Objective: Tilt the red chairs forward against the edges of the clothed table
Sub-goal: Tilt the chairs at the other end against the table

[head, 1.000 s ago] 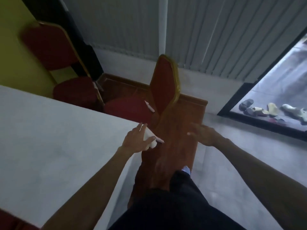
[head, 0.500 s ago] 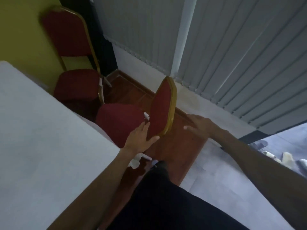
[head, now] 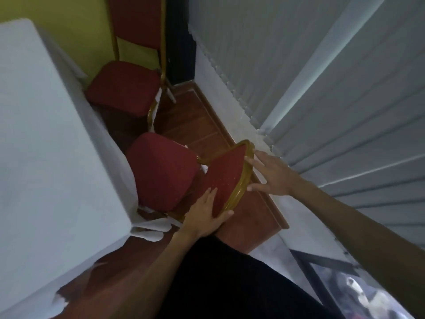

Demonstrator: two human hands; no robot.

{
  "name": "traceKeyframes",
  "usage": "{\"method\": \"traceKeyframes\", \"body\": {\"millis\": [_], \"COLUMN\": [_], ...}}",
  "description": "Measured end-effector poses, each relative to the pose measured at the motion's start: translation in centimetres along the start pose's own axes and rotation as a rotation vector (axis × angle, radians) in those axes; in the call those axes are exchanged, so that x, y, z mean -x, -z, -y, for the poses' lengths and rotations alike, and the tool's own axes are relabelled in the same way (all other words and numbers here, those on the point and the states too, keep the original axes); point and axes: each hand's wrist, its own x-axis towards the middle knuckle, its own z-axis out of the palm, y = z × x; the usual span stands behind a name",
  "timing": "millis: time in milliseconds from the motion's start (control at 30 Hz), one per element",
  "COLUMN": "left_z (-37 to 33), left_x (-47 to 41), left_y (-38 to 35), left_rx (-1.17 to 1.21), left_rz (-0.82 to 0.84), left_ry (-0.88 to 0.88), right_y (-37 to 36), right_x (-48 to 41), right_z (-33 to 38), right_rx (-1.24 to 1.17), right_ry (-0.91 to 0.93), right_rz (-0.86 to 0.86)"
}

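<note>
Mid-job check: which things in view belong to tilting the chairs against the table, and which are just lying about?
Belongs to the job:
- near red chair, backrest held by the left hand, right hand at its gold frame
- far red chair, upright
- clothed table

Just lying about:
- vertical blinds
- footwear by the door, lower right
- wooden floor strip

Right hand (head: 273, 174): moved from open air onto the backrest's gold rim.
Near chair (head: 226, 178): backrest now held from both sides.
</note>
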Motion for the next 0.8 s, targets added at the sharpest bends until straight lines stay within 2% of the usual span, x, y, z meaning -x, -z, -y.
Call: {"method": "traceKeyframes", "body": {"millis": [200, 433, 667, 800], "left_z": [-1.1, -2.8, -4.5, -5.1], "left_x": [-1.5, -2.1, -3.3, -3.5], "left_y": [0.0, -3.3, -6.2, -6.2], "left_rx": [0.086, 0.239, 0.124, 0.105], "left_rz": [-0.038, -0.061, -0.26, -0.273], "left_ry": [0.1, 0.246, 0.37, 0.428], "right_y": [1.0, 0.8, 0.9, -0.3], "right_x": [-4.2, -9.2, -12.6, -13.5], "right_z": [-2.7, -5.6, -6.8, -7.6], "right_rx": [0.067, 0.111, 0.019, 0.013], "right_ry": [0.29, 0.648, 0.9, 0.979], "right_rz": [0.122, 0.151, 0.15, 0.098]}}
